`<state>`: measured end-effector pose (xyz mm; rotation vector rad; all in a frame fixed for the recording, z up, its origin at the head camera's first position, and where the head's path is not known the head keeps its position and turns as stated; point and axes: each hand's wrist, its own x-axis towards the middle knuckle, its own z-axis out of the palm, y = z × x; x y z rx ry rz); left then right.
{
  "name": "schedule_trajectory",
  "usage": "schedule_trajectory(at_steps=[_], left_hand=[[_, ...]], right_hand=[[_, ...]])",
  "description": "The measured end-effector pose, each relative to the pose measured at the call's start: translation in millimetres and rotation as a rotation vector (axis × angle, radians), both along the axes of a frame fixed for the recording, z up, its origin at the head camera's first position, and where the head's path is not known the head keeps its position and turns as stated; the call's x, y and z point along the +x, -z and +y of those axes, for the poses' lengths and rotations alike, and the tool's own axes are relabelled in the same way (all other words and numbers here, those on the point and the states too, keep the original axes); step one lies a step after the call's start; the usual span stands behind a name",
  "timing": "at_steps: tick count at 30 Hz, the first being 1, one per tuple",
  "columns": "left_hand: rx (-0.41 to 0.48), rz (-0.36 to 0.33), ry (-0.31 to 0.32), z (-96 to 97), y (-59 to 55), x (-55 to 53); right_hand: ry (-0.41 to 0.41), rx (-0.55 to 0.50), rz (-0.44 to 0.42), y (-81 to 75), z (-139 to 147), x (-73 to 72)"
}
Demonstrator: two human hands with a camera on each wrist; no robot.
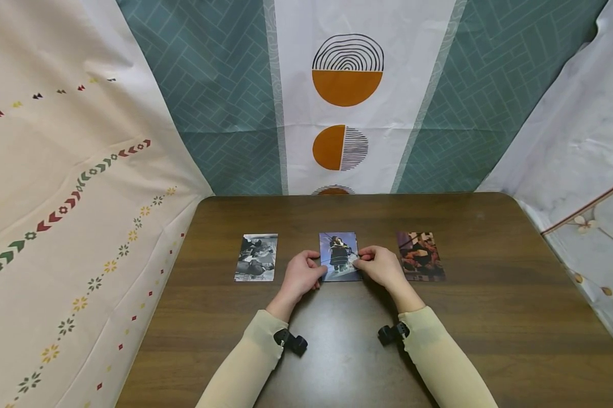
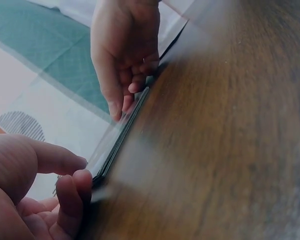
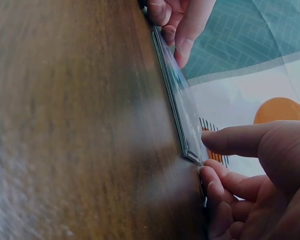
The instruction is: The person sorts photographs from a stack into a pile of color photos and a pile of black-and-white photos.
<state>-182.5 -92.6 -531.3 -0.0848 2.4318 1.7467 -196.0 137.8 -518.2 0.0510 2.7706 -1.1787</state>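
Observation:
A small stack of picture cards (image 1: 340, 252) lies at the middle of the table, its top card showing a dark figure on a blue-violet ground. My left hand (image 1: 300, 273) grips its left side, thumb over the near left corner. On the opposite side my right hand (image 1: 383, 265) holds the edge, the thumb on the top card and the fingers along its side. Several thin layers show in the edge of the stack (image 3: 171, 95) in the right wrist view. Left of it lies a black-and-white picture card (image 1: 256, 258); a dark reddish picture card (image 1: 421, 256) is just beyond my right hand.
The brown wooden table (image 1: 184, 351) ends at a back edge against a teal and white curtain (image 1: 225, 102). Patterned pale cloth (image 1: 82, 238) hangs along the left, and another whitish cloth (image 1: 587, 141) borders the right. Each wrist carries a black camera (image 1: 292, 341).

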Motion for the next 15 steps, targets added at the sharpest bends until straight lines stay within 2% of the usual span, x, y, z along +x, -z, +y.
schedule_trajectory(at_steps=[15], left_hand=[[0.039, 0.003, -0.008, 1.7, 2.1, 1.1]], right_hand=[[0.011, -0.008, -0.008, -1.0, -2.4, 1.4]])
